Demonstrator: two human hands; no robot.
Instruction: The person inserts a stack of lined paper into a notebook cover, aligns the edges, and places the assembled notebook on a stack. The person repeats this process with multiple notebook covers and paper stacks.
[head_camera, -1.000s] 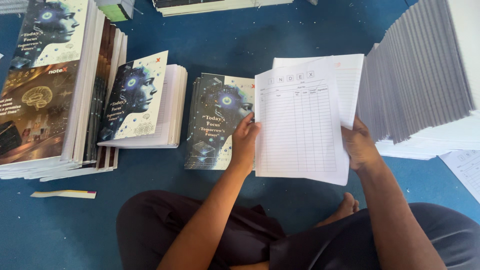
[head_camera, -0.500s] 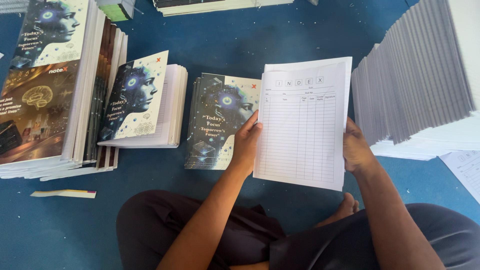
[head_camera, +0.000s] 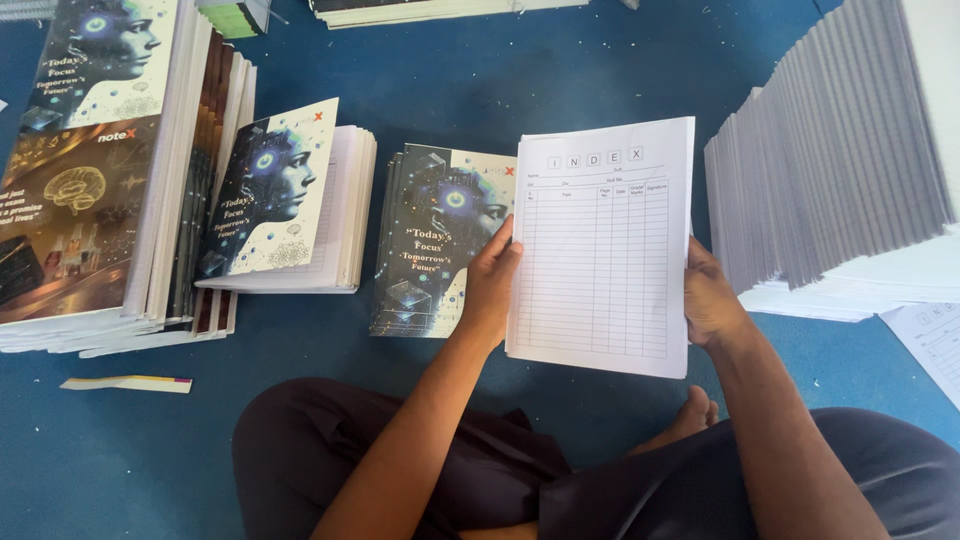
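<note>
Both my hands hold a white stack of ruled pages (head_camera: 600, 250) topped by a printed table sheet, upright above my crossed legs. My left hand (head_camera: 490, 290) grips its left edge, my right hand (head_camera: 710, 300) its right edge. Just left of the pages a pile of dark printed covers (head_camera: 430, 240) lies on the blue floor. Further left a bound notebook (head_camera: 290, 200) with the same face picture rests on other stock.
A tall pile of large printed cover sheets (head_camera: 90, 160) fills the left side. A long slanted stack of white page blocks (head_camera: 840, 170) stands at the right, with loose sheets (head_camera: 930, 330) beside it. A paper strip (head_camera: 125, 384) lies on the floor (head_camera: 560, 70).
The loose, offset top sheets have been squared into one neat stack. The stack moved slightly left and now sits straighter between both hands.
</note>
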